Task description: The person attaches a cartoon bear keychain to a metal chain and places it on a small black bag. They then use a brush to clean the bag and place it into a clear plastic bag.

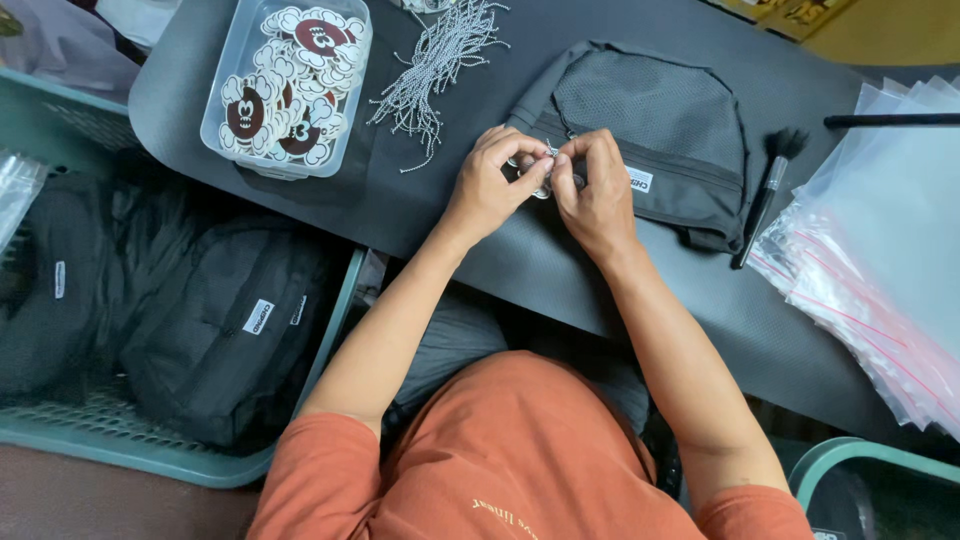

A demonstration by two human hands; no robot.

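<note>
We see both hands, left [487, 185] and right [593, 190], pinching a small tag [543, 185] at the grey bag [650, 135], probably fastening it; more bags [215, 340] wait in the crate [120, 440].

bags on mat: 1 [650, 140]; bags in basket: 2 [225, 335]; brushes: 1 [765, 195]; tag boxes: 1 [290, 80]

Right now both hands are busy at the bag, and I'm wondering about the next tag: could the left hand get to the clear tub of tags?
Probably yes. The left hand has bare mat between it and the clear tub, which is open-topped; only the ball chains lie nearby.
</note>
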